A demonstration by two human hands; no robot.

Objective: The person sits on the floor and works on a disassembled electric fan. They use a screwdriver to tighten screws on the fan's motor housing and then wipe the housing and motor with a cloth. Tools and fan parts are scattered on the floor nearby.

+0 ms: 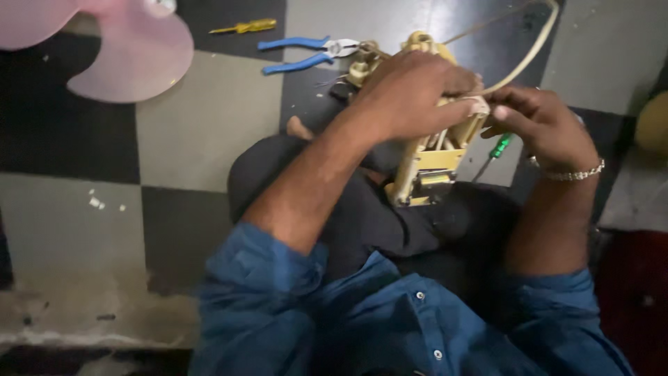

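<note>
A cream and yellow plastic device body [426, 168] rests upright on my lap, its base toward me. My left hand [410, 94] is closed over its top part and covers most of it. My right hand [539, 122] pinches a small piece at the device's upper right edge, where a cream cable [529, 59] leaves and arcs away to the top. A green-handled screwdriver [499, 147] shows just under my right hand; whether the hand holds it I cannot tell. A metal bracelet sits on my right wrist.
Blue-handled pliers [306, 54] and a small yellow screwdriver [245, 27] lie on the chequered tile floor beyond the device. A pink fan blade [118, 49] lies at the top left. A red cloth [633, 292] is at the right edge.
</note>
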